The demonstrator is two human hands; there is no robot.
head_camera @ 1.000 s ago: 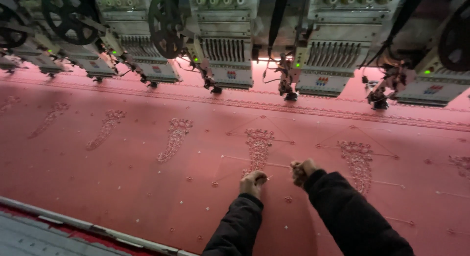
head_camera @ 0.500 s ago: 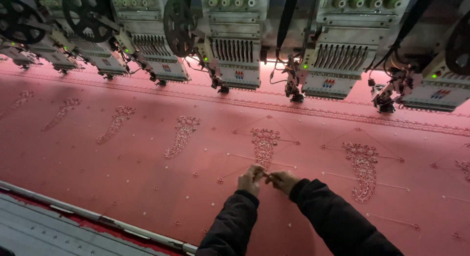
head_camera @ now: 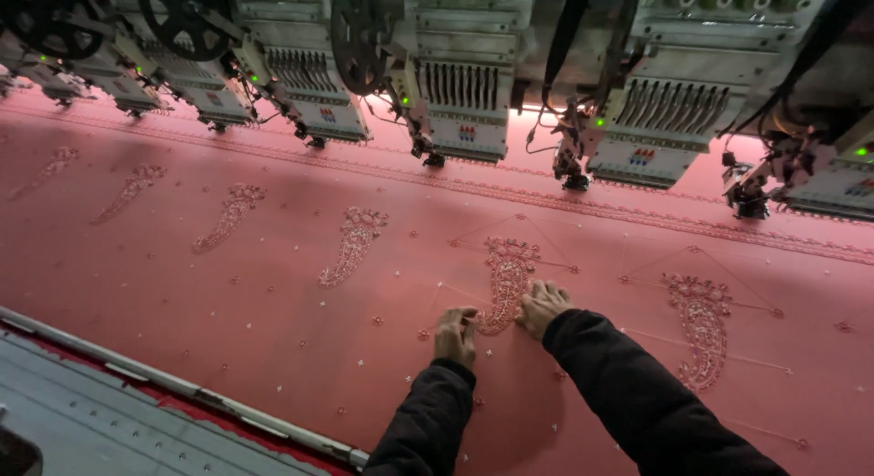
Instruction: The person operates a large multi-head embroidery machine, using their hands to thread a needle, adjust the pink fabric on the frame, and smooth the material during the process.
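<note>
1. Stretched pink fabric [head_camera: 273, 294] covers the long bed of a multi-head embroidery machine, with a row of embroidery heads [head_camera: 464, 121] along the far edge and a grey metal rail [head_camera: 182, 394] along the near edge.
2. Both hands work at one paisley motif [head_camera: 506, 283], right of the bed's middle, toward the near edge.
3. Left hand [head_camera: 455, 335] lies just beside the motif's lower tip, fingers curled as if pinching something fine; whether it holds a thread I cannot tell.
4. Right hand [head_camera: 543, 305] rests on the cloth, touching the motif's right side, fingers bent and pressing, nothing visibly grasped.
5. The motif looks dense with stitching and small beads, stiffer than the soft cloth around it; thin loose threads radiate from it and probably snap easily, so best taken close to the stitching.
6. Its long axis runs from the far edge toward the near edge, leaning slightly left, broad head far, curled tip near.
</note>
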